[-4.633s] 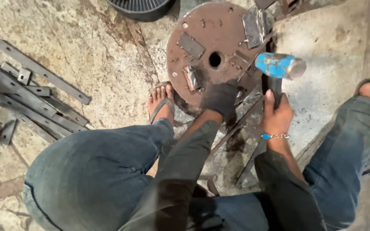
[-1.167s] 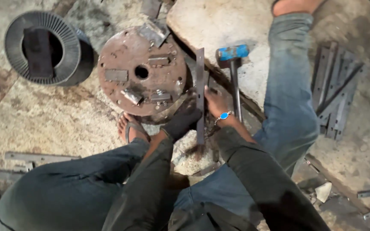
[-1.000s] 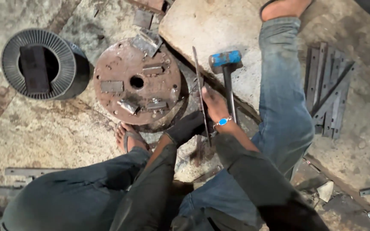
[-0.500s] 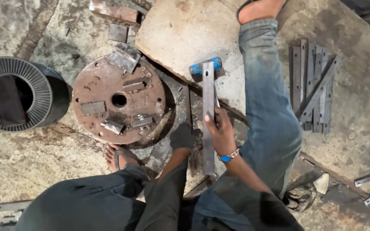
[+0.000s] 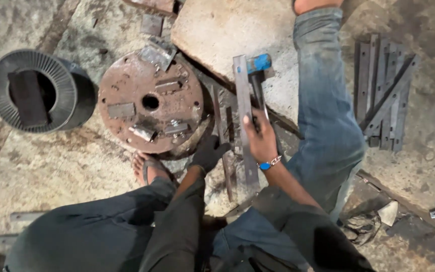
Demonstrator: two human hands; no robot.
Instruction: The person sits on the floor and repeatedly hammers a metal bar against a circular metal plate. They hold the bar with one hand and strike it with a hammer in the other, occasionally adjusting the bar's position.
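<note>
Flat bar (image 5: 244, 111) lifted by right hand (image 5: 260, 141); gloved left hand (image 5: 208, 152) grip unclear.

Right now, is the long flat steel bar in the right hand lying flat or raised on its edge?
Lying flat: the steel bar shows its broad face to the camera, gripped at mid-length by the right hand, beside the blue-headed hammer.

No packages, labels, signs or screens show anywhere among the metalwork on this floor.

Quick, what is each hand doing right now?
Left hand: in a dark glove, resting on a thin metal bar; grip cannot be told.
Right hand: closed on a long flat metal strip.
</note>
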